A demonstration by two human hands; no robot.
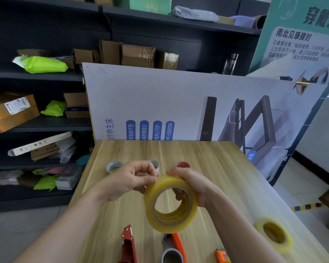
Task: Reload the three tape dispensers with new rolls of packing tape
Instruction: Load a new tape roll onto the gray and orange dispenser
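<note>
Right hand (190, 184) grips the tape roll (171, 182) w/ fingers curled thru the core, holding it above mid surface (207, 160), prob so it can't spin. Left hand (129, 182) pinches at the roll's top rim, imo hunting the loose end. Red dispenser (128, 243) & orange dispenser (174, 247) wait at the near edge, spare roll (257, 225) by the right edge, all within reach.

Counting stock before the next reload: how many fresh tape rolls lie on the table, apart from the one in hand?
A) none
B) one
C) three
B: only one yellow roll lies on the table, to the right of the held roll.
</note>
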